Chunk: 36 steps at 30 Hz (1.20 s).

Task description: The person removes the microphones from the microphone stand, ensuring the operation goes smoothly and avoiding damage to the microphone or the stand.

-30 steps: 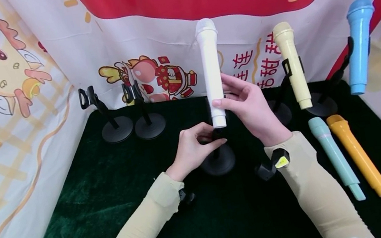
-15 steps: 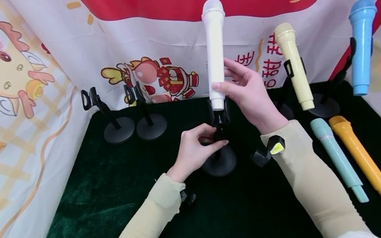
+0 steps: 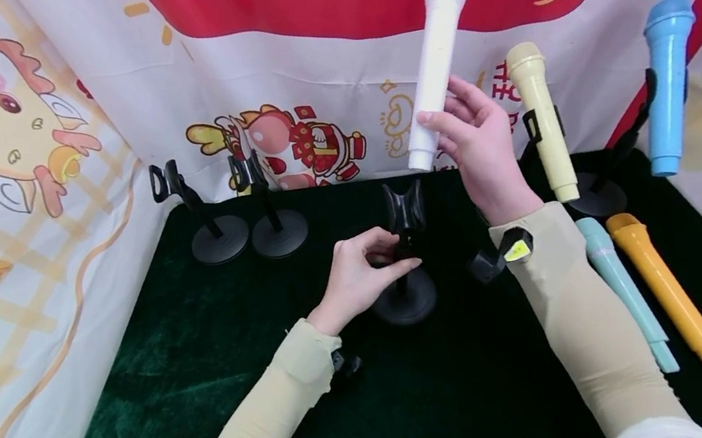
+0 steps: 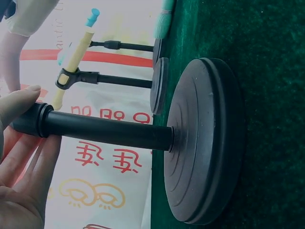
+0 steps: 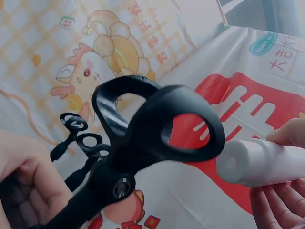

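My right hand pinches a white microphone near its lower end, tilted with its head up and to the right. Its bottom end is apart from the clip, up and to the right of it. Below, my left hand grips the upper post of a black microphone stand, thumb and fingers around it, as the left wrist view also shows. The stand's forked clip holds nothing between its two looped arms. In the right wrist view the microphone's white end appears beside the clip.
Two black stands with bare clips stand at the back left. At the right, stands hold a cream microphone and a blue microphone. A mint microphone and an orange microphone lie on the green cloth.
The white microphone has moved up and to the right in my right hand, away from the stand's clip, and tilted further right. My left hand stays on the stand's post.
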{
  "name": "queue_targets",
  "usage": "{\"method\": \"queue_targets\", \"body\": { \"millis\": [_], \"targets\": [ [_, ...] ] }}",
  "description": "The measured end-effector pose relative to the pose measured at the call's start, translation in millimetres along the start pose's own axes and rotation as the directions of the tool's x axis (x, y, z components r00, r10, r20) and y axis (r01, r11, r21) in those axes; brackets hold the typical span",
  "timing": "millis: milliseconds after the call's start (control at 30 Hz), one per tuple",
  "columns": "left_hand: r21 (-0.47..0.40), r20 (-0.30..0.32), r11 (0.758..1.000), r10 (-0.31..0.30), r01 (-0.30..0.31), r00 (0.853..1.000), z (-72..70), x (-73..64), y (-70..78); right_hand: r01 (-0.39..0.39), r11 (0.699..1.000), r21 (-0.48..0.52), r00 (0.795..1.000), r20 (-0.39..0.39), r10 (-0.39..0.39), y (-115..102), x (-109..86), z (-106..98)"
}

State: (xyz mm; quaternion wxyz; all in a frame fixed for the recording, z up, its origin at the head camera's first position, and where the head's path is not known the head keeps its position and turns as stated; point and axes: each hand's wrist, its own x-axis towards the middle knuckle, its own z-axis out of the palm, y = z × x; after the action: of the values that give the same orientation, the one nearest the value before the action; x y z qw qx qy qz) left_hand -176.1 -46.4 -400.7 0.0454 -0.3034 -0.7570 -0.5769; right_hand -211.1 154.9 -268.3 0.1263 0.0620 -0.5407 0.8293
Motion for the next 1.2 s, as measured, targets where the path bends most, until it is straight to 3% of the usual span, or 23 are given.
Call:
{"method": "queue_targets", "body": {
  "millis": [200, 800, 1200],
  "targets": [
    [-0.004, 0.001, 1.000, -0.005, 0.005, 1.000, -0.2, 0.4, -0.3, -0.034, 0.997, -0.071, 0.999, -0.045, 0.030, 3, -1.2, -11],
    [-0.004, 0.002, 0.999, -0.032, 0.032, 0.999, -0.5, 0.8, 0.0, -0.008, 0.983, -0.181, 1.000, -0.028, 0.002, 9, -17.8, -38],
    [-0.011, -0.009, 0.999, -0.036, 0.036, 0.999, 0.7, 0.2, 2.3, -0.045, 0.943, -0.329, 0.999, -0.029, 0.038, 15, -36.4, -59]
  ]
}}
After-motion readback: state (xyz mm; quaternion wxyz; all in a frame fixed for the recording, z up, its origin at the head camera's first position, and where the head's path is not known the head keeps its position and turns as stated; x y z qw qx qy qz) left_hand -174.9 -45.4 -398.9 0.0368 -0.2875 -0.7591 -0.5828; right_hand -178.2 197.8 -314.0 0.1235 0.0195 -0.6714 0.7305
